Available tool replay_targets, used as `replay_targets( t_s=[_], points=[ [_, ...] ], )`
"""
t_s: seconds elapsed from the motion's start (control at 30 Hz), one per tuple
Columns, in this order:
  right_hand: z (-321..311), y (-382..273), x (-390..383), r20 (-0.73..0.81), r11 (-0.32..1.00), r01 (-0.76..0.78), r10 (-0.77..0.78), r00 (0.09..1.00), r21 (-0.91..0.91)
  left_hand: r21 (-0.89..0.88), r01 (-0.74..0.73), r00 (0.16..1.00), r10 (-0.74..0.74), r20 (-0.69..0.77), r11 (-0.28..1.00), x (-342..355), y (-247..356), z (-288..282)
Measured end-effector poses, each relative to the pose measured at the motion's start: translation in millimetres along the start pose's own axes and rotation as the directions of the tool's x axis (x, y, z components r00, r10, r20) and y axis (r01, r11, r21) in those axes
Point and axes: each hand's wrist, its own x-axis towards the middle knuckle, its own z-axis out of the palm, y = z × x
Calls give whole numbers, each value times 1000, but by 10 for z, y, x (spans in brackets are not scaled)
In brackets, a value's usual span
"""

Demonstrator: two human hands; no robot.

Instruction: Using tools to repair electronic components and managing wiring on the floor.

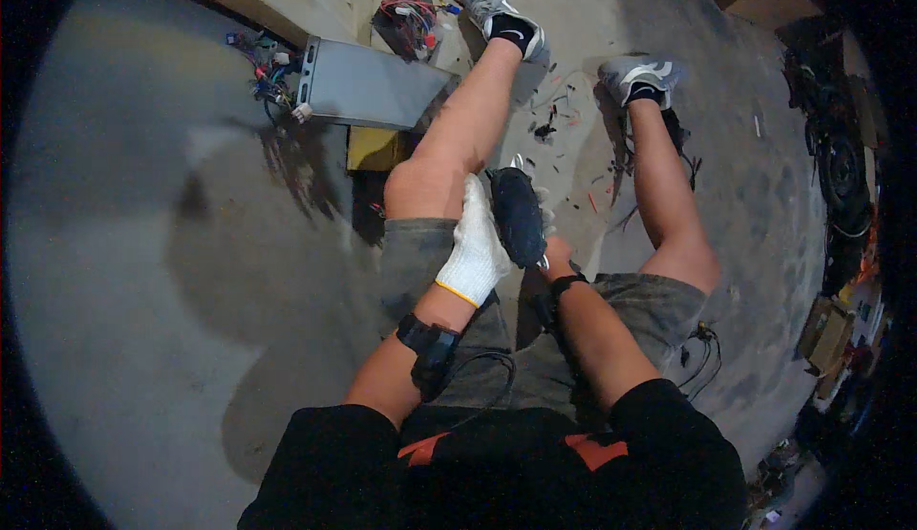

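In the head view, a black, elongated, rounded object (519,220) with pale bits at both ends is seen between the white-gloved left hand (474,243) and the largely hidden right hand (546,209); whether it is grasped by either cannot be told.

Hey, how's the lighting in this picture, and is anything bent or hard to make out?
Head view: dim, uneven light, with broad shadows on the floor left of the legs; head view: the gloved left hand stands out pale, while the black bundle beside it shows little detail; head view: fisheye bending, black corners, murky clutter along the right.
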Motion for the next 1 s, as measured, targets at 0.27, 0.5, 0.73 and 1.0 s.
replay_targets(
  t_s=[0.27, 0.5, 0.73, 1.0],
  points=[
    [-584, -152, -176, -353, 854, 250, -83, 932, 457, 8, 35, 992, -35, 118, 999, 11, -7, -125],
    [-1538, -201, -569, -607, 465, 523, 40, 794, 714, 244, -57, 979, 6, 202, 968, -38, -69, -178],
    [-1492, -226, -1379, -692, 265, 652, 97, 715, 711, 470, -343, 911, 167, 377, 813, -170, -105, -307],
    [-1417, -193, -1482, -687, 474, 613, -22, 726, 633, 635, -484, 856, 173, 488, 602, -254, -165, -359]
  ],
)
